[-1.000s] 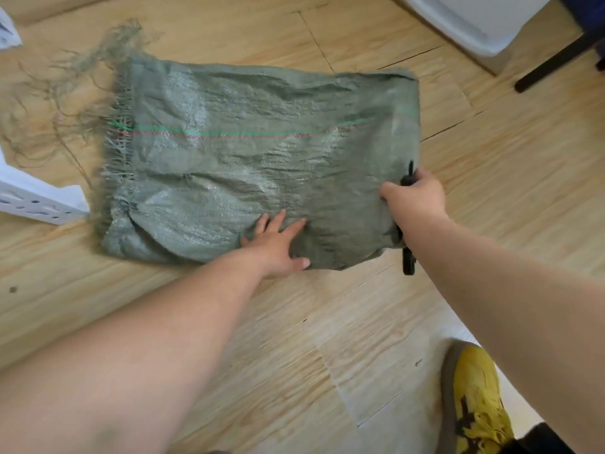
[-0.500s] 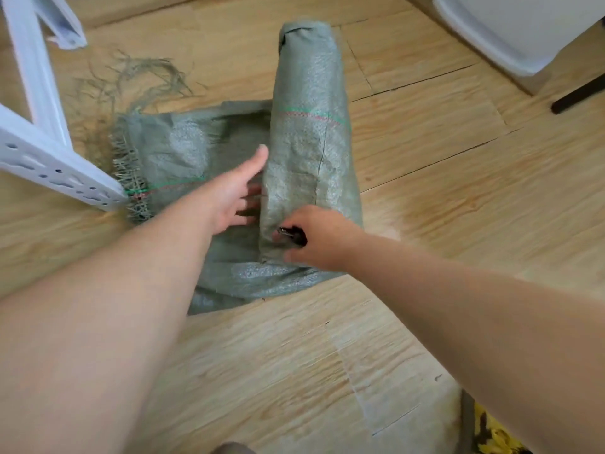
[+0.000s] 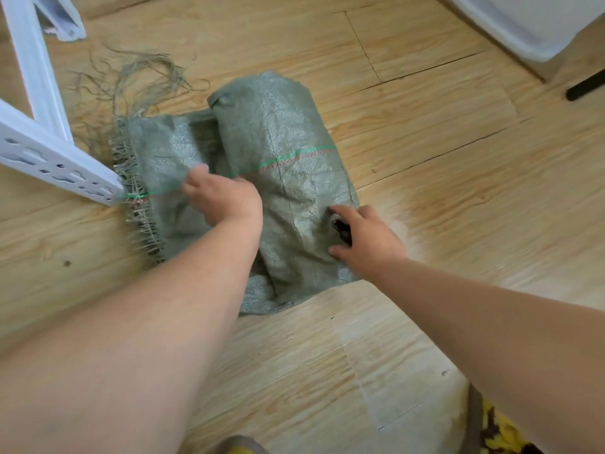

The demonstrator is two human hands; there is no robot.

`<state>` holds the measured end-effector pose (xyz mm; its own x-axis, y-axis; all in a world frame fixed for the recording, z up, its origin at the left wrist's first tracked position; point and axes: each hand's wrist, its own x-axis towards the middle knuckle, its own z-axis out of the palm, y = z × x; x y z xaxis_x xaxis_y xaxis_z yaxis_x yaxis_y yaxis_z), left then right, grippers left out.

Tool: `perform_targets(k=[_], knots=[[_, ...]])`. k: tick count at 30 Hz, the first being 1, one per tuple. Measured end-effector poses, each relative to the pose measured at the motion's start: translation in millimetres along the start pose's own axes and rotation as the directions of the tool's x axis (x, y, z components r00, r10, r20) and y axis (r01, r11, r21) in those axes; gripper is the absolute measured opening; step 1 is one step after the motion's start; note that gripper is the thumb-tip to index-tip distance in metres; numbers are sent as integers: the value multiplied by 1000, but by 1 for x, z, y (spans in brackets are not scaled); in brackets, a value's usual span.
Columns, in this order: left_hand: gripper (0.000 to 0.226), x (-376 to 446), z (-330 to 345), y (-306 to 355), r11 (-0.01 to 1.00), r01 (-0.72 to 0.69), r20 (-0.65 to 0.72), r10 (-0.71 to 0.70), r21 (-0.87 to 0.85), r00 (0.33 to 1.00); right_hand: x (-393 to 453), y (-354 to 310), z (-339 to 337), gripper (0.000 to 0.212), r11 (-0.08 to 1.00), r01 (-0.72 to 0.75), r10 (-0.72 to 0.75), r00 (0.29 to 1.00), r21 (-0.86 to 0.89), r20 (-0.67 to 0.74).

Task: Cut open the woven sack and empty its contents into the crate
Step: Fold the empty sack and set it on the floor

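The green woven sack (image 3: 281,178) lies on the wooden floor, its right part folded over the left. Its frayed cut edge (image 3: 137,204) faces left, with loose threads (image 3: 144,73) trailing behind it. My left hand (image 3: 226,201) is closed on a fold of the sack near its middle. My right hand (image 3: 366,237) rests on the sack's right side with a small black cutting tool (image 3: 340,231) held under the palm; its index finger and thumb are spread on the fabric. A white perforated crate (image 3: 49,152) shows only its rim at the left, touching the frayed edge.
A white plastic bin (image 3: 510,24) stands at the top right, with a black furniture leg (image 3: 586,85) beside it. A yellow shoe (image 3: 501,427) is at the bottom right, and another shoe tip (image 3: 239,447) is at the bottom edge. Bare wooden floor lies to the right of the sack.
The flat sack has been folded, its right part swung up and over the left. My left hand moved from pressing flat to gripping a fold. My right hand followed the fold leftward with the tool.
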<state>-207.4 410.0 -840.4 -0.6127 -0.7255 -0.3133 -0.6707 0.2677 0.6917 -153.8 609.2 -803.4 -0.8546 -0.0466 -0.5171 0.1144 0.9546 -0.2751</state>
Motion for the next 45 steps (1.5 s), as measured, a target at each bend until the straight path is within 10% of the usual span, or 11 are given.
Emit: perform_targets(k=[2, 5, 7, 10, 15, 19, 26, 32, 35, 38, 45], knots=[[46, -8, -5, 24, 744, -660, -176, 666, 102, 724, 1, -2, 6, 78, 1000, -14, 15, 999, -22, 38], [44, -9, 4, 36, 64, -956, 502, 840, 287, 206, 0, -7, 16, 78, 987, 47, -33, 995, -155, 94], [55, 8, 12, 28, 3, -893, 750, 541, 451, 380, -2, -6, 18, 76, 975, 70, -21, 974, -213, 224], [66, 32, 14, 14, 318, -781, 801, 95, 538, 591, -6, 1, 25, 72, 977, 60, 32, 909, -206, 416], [71, 8, 8, -14, 303, -762, 480, 629, 572, 611, -2, 20, 16, 43, 970, -216, 226, 970, 114, -91], [64, -37, 20, -27, 693, -413, 394, 199, 591, 897, 7, 31, 8, 36, 783, -419, 345, 907, 460, 239], [98, -40, 45, 15, 875, -472, 842, 170, 110, 511, 6, 26, -8, 32, 579, -335, 329, 930, 744, 163], [68, -59, 37, 9, 808, -554, 544, 378, 202, 749, -1, -7, -25, 30, 868, -162, 342, 881, 469, -328], [65, -50, 21, 19, 995, -89, 808, 85, -41, 582, -6, -35, -23, 56, 908, -34, 196, 916, 418, -351], [76, -36, -11, 20, 880, 468, 912, -120, -85, 391, -4, -61, -21, 78, 907, 114, -9, 968, 406, -251], [68, 27, -98, 30, 920, 300, 749, -12, -251, 663, 3, -107, -17, 91, 930, 349, -358, 930, 111, 76]])
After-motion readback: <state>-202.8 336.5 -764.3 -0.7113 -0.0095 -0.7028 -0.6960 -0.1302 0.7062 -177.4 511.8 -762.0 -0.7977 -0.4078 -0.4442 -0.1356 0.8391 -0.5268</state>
